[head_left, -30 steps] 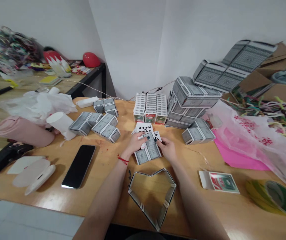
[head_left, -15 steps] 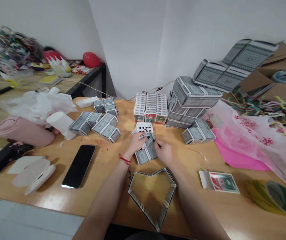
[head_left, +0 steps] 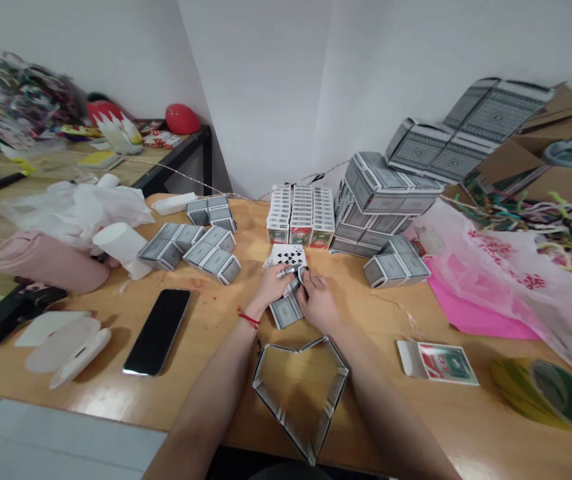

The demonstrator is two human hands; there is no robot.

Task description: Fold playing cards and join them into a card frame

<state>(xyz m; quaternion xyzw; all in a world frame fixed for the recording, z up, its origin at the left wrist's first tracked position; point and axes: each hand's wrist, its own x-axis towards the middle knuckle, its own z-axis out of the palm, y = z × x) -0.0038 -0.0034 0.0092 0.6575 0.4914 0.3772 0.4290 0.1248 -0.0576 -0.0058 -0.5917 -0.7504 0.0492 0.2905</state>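
In the middle of the table my left hand (head_left: 272, 285) grips the far edge of a folded grey-backed playing-card piece (head_left: 286, 311). My right hand (head_left: 317, 301) is closed on the same piece from the right, its fingers bent over the far right part and hiding much of it. Just beyond lie loose playing cards (head_left: 289, 255), face up, with black spades on the top one. Between my forearms stands a heart-shaped frame of cards (head_left: 293, 350), open in its middle.
Stacked card boxes (head_left: 301, 230) stand behind the hands, beside a tall pile of folded card blocks (head_left: 383, 183). More card blocks (head_left: 211, 257), a phone (head_left: 157, 333) and a pink pouch (head_left: 49, 262) lie left. An opened card box (head_left: 449, 363) and tape roll (head_left: 546, 393) lie right.
My right hand has shifted left and its fingers have curled over the card piece, covering more of it. My left hand keeps its place. The heart-shaped frame has slid slightly left.
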